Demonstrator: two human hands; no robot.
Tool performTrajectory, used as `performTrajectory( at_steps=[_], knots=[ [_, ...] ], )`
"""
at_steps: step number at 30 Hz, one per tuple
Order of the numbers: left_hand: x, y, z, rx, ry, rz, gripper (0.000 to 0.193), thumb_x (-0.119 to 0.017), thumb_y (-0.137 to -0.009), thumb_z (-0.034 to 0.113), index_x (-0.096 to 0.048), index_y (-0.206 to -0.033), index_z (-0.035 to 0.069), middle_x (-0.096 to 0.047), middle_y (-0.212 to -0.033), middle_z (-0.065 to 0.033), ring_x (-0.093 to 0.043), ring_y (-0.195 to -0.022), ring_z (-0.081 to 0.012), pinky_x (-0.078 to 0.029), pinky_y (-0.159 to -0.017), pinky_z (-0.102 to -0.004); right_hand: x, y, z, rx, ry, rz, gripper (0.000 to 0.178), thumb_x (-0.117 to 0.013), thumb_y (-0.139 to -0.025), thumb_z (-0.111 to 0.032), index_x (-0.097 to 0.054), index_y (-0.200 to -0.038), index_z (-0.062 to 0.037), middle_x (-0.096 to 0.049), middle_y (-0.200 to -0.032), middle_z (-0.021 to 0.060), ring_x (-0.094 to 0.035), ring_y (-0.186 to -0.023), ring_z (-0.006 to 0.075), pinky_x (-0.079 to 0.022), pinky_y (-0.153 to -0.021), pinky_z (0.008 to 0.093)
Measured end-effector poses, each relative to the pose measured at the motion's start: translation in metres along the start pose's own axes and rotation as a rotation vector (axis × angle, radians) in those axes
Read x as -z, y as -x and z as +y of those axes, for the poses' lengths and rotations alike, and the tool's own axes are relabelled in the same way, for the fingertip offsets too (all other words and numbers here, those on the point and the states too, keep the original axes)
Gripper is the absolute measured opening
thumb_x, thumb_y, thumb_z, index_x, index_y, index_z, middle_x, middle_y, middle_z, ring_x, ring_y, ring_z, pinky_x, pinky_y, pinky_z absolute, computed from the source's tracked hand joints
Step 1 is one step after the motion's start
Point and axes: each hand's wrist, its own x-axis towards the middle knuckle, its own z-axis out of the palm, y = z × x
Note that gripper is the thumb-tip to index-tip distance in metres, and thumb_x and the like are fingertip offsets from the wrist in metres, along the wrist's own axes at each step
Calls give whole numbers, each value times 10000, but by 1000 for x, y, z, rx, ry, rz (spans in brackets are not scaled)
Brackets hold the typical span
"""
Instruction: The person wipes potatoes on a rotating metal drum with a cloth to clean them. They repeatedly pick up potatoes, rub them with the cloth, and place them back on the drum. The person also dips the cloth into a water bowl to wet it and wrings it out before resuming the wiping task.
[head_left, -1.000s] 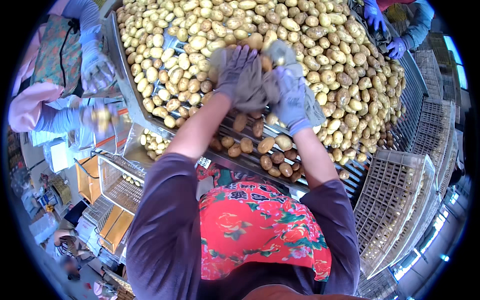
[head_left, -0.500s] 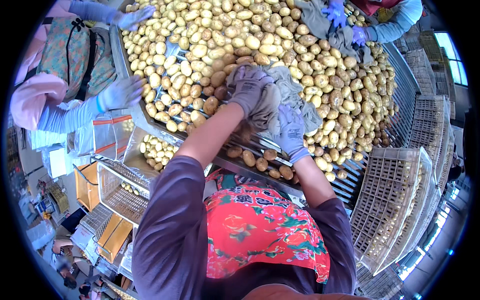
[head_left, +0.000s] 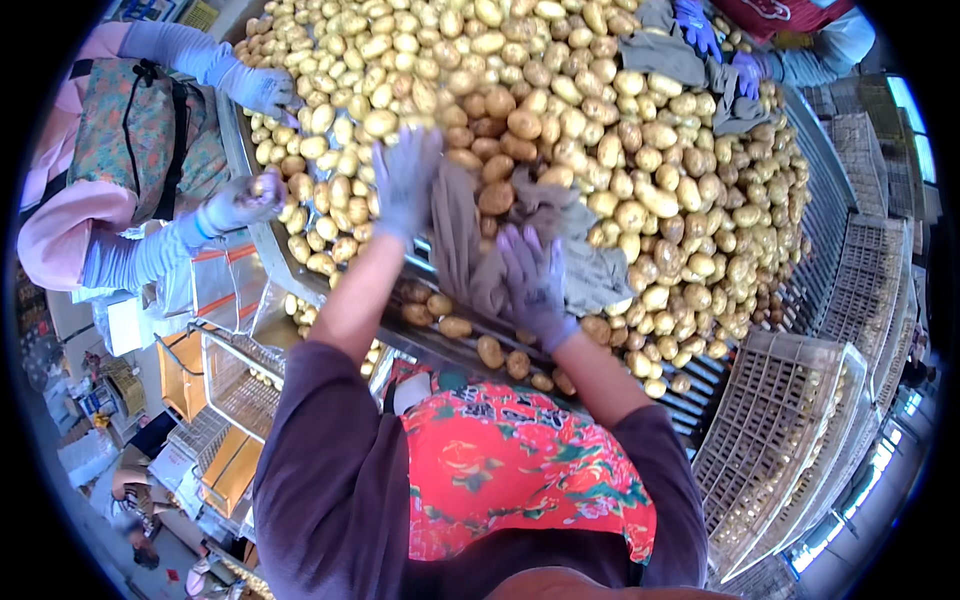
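Observation:
My left hand (head_left: pixel 408 185), in a grey-purple glove, reaches over the heap of potatoes (head_left: pixel 680 200) with its fingers stretched out and their tips slightly blurred. Beside its wrist hangs one end of a crumpled grey cloth (head_left: pixel 575 240). Lying flat on the cloth is my gloved right hand (head_left: pixel 535 285), fingers spread, not wrapped round it. Brown, dirtier potatoes (head_left: pixel 495 165) sit between and beyond my hands, while paler ones surround them. A short row of potatoes (head_left: pixel 490 350) lies along the near edge of the slatted metal sorting table (head_left: pixel 720 350).
At the left, a co-worker's two gloved hands (head_left: pixel 262 90) are at the table edge, one with a potato. Another person's purple-gloved hands (head_left: pixel 748 72) hold grey cloths at the far right. Stacked plastic crates (head_left: pixel 775 440) stand right; an open crate (head_left: pixel 240 375) stands lower left.
My left hand has left the cloth and moved left, its fingers now stretched. My right hand has shifted left on the cloth, which is more spread out. The left co-worker's near hand now has a potato.

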Motion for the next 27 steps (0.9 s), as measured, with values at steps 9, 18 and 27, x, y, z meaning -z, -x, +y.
performTrajectory(
  at_steps=[9,18,27],
  knots=[
    [87,37,97,-76,635,-359,692,-580,-844,173,-348,-1496,164,-306,-1547,-190,-222,-1468,-345,-111,-1191,-520,131,20,70,-381,-1140,432,693,-595,-907,-322,-340,-1444,34,-523,-1354,205,-525,-1251,290,-404,-1081,405],
    [137,61,194,-628,1557,-578,499,-655,-890,390,-580,-1259,64,-619,-1158,-191,-593,-1071,-368,-455,-915,-437,208,87,96,-443,-1180,1104,639,-449,-933,-416,-434,-1363,58,-627,-1170,192,-617,-1076,305,-501,-961,431],
    [74,-4,80,-18,843,-310,637,-652,-826,163,-443,-1427,163,-505,-1393,-119,-570,-1190,-313,-464,-979,-422,241,90,132,-374,-1060,1220,365,-501,-904,-244,-585,-1167,-6,-620,-1148,121,-592,-1085,254,-481,-971,412]
  ],
)
